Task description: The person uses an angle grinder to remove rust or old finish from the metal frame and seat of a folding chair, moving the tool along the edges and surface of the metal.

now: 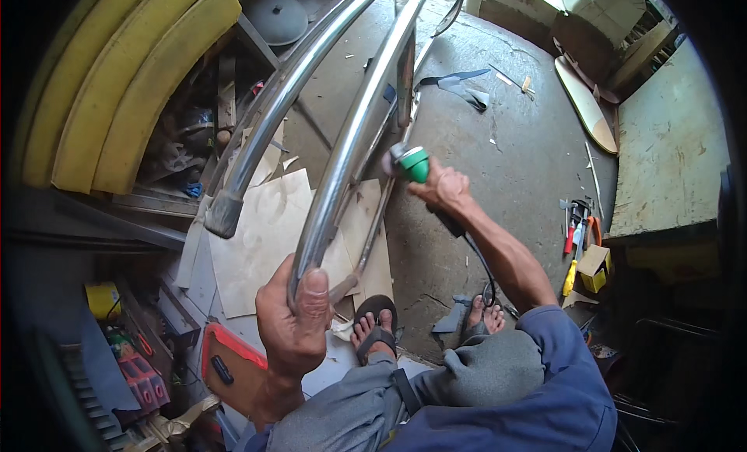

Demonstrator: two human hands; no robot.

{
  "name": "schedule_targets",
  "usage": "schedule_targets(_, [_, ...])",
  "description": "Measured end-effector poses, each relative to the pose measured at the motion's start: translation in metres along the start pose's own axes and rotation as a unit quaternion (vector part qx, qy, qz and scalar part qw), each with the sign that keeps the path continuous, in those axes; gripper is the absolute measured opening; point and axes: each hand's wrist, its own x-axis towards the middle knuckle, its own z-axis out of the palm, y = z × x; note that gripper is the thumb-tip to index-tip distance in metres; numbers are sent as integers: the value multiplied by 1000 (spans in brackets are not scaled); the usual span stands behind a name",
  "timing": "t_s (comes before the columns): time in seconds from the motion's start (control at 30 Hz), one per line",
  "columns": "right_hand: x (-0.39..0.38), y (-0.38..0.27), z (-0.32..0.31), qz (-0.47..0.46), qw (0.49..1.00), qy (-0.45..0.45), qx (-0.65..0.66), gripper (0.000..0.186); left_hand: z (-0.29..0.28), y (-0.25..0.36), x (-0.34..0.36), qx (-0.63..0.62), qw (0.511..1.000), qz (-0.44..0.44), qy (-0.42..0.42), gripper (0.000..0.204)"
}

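Left hand: clasped round chrome frame, near end | right hand: clasping green power tool

Daylight, seemingly from the top; floor pale and shiny upper centre, blown-out patch upper right. Hard glare streaks on chrome tubes. Lower left and lower right murky. Black fisheye vignette around corners; yellow panels bowed upper left. Tool disc smeary, mid-frame otherwise fairly sharp.
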Motion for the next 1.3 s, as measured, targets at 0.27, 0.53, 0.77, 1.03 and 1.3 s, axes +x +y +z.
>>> schedule_targets(0.27, [-24, 14, 12, -157, 982, -34, -97, 68, -16, 6, 16, -101, 995, -6, 14, 43])
schedule_targets(0.53, [29, 21, 4, -78, 989, 105, -72, 67, -37, 4, 37, -66, 997, -10, 32, 46])
schedule_targets(0.77, [3, 25, -17, -169, 980, -26, -106, 66, -67, 3, 54, -110, 990, -23, 89, 48])
schedule_targets(1.03, [45, 27, -32, -97, 992, 51, -58, 59, -88, 5, 76, -149, 979, -36, 131, 46])
schedule_targets(1.3, [-29, 29, -1, -204, 975, -61, -67, 64, -109, -10, 89, -162, 975, -32, 148, 46])
